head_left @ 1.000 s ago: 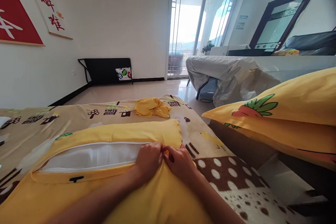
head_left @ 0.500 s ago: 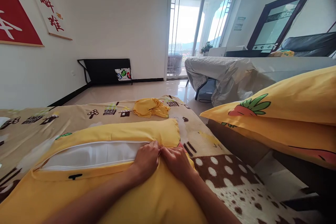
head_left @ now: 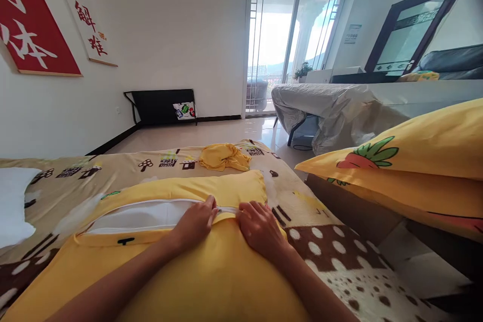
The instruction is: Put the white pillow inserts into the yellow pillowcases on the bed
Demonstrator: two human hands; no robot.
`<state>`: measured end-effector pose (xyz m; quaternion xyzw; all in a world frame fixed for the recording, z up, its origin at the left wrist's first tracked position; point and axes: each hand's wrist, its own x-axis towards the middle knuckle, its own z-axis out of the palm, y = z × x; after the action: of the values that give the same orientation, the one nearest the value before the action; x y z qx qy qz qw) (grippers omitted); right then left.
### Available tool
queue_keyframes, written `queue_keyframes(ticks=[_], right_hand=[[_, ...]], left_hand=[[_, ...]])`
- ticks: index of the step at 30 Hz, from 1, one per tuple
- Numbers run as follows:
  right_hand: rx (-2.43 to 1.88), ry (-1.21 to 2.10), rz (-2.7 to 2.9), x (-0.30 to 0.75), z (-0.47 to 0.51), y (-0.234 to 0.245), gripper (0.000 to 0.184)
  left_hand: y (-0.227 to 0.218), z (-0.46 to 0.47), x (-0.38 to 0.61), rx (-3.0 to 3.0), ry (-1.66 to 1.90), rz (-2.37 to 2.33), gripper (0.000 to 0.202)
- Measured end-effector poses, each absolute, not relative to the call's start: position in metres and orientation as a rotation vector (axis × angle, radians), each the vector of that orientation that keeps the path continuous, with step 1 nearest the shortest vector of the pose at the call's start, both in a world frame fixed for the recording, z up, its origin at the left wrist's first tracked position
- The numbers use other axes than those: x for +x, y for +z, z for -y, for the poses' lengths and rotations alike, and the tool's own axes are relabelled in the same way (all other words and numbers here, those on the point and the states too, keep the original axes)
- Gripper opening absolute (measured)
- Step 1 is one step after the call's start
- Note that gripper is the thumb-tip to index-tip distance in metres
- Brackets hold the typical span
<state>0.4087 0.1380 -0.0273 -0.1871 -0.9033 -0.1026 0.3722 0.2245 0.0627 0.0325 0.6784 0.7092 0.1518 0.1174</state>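
A yellow pillowcase point(head_left: 222, 271) lies in front of me, with a white inner pillow point(head_left: 139, 217) showing through its long zipper opening. My left hand point(head_left: 198, 219) pinches the zipper point(head_left: 228, 209) near its slider, at the right end of the gap. Beside it, my right hand point(head_left: 260, 226) has its fingers curled on the pillowcase by the zipper's right end. Between the hands runs a short stretch of white zipper tape. The left fingertips partly cover the slider.
A crumpled yellow cloth point(head_left: 224, 156) rests on the patterned blanket point(head_left: 317, 246) beyond the pillowcase. To the left is a white pillow point(head_left: 17, 206); to the right, stacked yellow pillows point(head_left: 422, 161) with carrot prints. Plastic-covered furniture point(head_left: 339, 110) stands farther back.
My left hand has moved left along the zipper, away from my right hand, and the gap is shorter. The view has turned left, bringing more of the white pillow into sight.
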Motion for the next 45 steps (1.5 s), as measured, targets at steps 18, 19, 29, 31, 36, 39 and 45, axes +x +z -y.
queue_keyframes(ticks=[18,19,29,31,36,39,45], right_hand=[[-0.35,-0.048,2.798,0.371,-0.126,0.002,0.016],[-0.362,-0.074,2.797,0.368,-0.123,0.006,0.016],[-0.21,-0.378,2.682,0.294,-0.077,0.02,0.013],[-0.21,-0.374,2.719,0.293,-0.082,0.013,0.011],[-0.25,-0.355,2.777,0.302,-0.091,0.007,0.013],[-0.241,-0.369,2.813,0.303,-0.092,0.013,0.014],[-0.381,-0.385,2.894,0.273,-0.064,0.045,0.011]], left_hand=[[0.043,-0.016,0.163,2.037,0.255,-2.299,0.017],[0.043,-0.013,0.159,2.023,0.269,-2.307,0.017],[0.042,-0.014,0.142,1.878,0.598,-2.121,0.016],[0.042,-0.01,0.133,1.87,0.508,-2.192,0.016],[0.046,0.017,0.099,1.859,0.425,-2.271,0.02],[0.051,0.04,0.073,1.834,0.487,-2.355,0.021],[0.055,0.069,0.039,1.774,0.67,-2.382,0.022]])
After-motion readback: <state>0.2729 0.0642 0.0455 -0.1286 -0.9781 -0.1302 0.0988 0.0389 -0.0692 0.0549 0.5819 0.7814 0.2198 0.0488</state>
